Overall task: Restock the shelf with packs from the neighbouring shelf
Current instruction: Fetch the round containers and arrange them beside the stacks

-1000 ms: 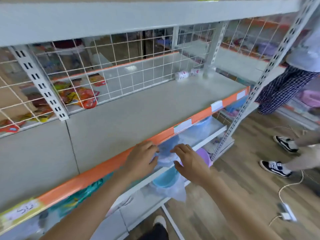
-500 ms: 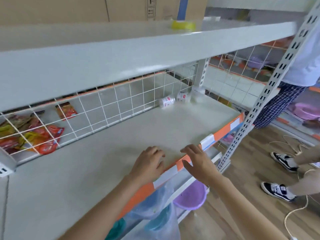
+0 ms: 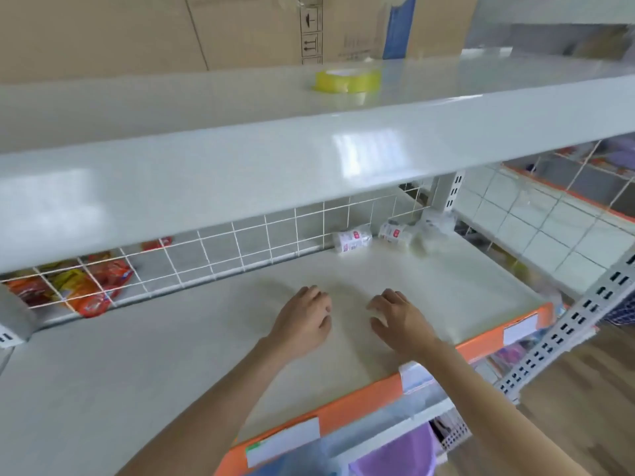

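A pale grey shelf (image 3: 137, 355) with an orange front strip lies in front of me. My left hand (image 3: 304, 321) and my right hand (image 3: 400, 319) reach over its board side by side, fingers loosely bent, holding nothing. Small white packs (image 3: 352, 239) with red labels lie at the back right of this shelf, by the wire grid and well beyond both hands. A second white pack (image 3: 395, 233) lies next to the first. Red and yellow snack packs (image 3: 86, 286) lie behind the wire grid at the left.
An upper shelf board (image 3: 275, 159) overhangs, with a yellow tape roll (image 3: 347, 80) and cardboard boxes (image 3: 171, 29) on it. A perforated upright (image 3: 567, 338) stands at the right. Purple and blue plastic tubs (image 3: 395, 455) sit on the lower shelf. Wooden floor lies at the right.
Both hands rose from the lower shelf, passed the orange strip and now reach over the middle shelf board. My view has lifted, bringing the upper shelf into sight.
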{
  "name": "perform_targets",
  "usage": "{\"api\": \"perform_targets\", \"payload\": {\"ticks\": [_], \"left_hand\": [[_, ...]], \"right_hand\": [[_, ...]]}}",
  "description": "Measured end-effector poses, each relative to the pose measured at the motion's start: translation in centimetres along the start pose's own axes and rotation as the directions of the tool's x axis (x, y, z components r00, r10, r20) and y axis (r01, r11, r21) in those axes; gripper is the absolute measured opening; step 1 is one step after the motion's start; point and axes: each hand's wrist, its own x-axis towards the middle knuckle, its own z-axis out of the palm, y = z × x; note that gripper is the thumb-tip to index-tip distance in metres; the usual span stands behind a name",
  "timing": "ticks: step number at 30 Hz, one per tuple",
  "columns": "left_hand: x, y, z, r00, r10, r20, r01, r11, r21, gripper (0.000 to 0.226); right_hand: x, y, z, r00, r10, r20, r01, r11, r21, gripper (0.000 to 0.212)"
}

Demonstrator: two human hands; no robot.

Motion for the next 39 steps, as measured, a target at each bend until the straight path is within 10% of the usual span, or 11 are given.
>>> {"api": "perform_targets", "payload": {"ticks": [18,30,39], "left_hand": [[16.9,5.0,4.0,0.930,-0.368,-0.016,0.330,0.813,0.480,0.058],[8.6,7.2,4.3,0.824,-0.566,-0.005,0.565,0.824,-0.044,0.065],[0.3,8.9,1.9,0.792,-0.611,0.022,0.611,0.791,-0.026,0.079]], "right_hand": [[5.8,16.8,-7.6,0.979,0.155,-0.133,-0.161,0.986,-0.036,0.035],[10.4,15.4,-5.3,0.952,0.301,-0.053,-0.292,0.948,0.128,0.047],[0.4,8.4,-2.6,0.993,-0.107,0.047,0.095,0.971,0.218,0.056]]}}
